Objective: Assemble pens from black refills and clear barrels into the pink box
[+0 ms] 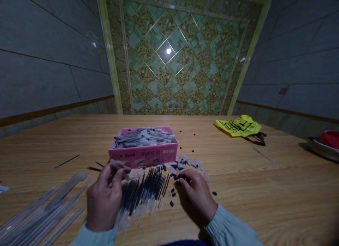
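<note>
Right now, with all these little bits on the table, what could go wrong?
The small black pieces lie loose by the right hand, so its sleeve might sweep some away.
The pink box is heaped with sticks; a bump from the left hand, close in front, could spill a few.
The thin dark rods between the hands could get knocked askew.

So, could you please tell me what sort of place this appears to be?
Probably a room in a home or small workshop: there is a decorative tiled wall, a wood-grain table and a pink box packed with thin sticks.
</note>
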{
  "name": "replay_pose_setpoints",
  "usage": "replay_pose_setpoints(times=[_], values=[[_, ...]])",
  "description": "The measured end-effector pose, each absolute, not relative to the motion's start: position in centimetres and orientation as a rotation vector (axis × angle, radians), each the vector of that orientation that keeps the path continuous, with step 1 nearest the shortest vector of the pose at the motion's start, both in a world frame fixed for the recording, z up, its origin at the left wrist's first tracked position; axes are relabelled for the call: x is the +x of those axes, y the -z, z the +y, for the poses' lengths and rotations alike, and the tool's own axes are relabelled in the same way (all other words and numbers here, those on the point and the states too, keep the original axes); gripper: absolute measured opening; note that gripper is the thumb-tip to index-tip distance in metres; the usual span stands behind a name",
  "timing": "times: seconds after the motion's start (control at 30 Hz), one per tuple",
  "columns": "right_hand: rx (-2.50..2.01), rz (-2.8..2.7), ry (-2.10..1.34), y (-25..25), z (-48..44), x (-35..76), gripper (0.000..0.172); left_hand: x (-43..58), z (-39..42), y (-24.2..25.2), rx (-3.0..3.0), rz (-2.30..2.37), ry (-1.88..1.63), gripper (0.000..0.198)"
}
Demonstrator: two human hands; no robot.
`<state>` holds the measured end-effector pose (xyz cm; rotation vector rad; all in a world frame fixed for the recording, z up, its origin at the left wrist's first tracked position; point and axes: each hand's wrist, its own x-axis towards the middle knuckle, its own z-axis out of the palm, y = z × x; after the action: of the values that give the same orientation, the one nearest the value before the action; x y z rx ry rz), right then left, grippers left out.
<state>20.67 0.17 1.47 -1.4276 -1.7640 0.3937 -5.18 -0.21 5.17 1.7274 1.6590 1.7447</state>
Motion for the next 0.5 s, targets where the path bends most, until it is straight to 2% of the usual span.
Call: replay_pose_setpoints(times=[0.1,0.23,0.37,0.5], values=[[-1.474,-1.850,-0.288,-1.3,-0.1,20.5,0.012,-2.8,-0.9,-4.6,1.457,1.373,-1.775,0.017],[-1.451,-1.923,-0.218,-1.0,-0.8,19.7,0.011,-0.5,-1.0,-3.3,0.976,1.079,-1.582,0.022],[-1.428,-1.942,-0.204,-0.6,-1.2,19.4,0.013,0.4,-1.4,-1.5,0.551,0.985,-1.453,0.020],[-1.402,-1.972,-0.198,-0.4,-1.3,19.7,0.015,0.9,-2.3,-0.6,0.445,0.984,-1.383,0.029]])
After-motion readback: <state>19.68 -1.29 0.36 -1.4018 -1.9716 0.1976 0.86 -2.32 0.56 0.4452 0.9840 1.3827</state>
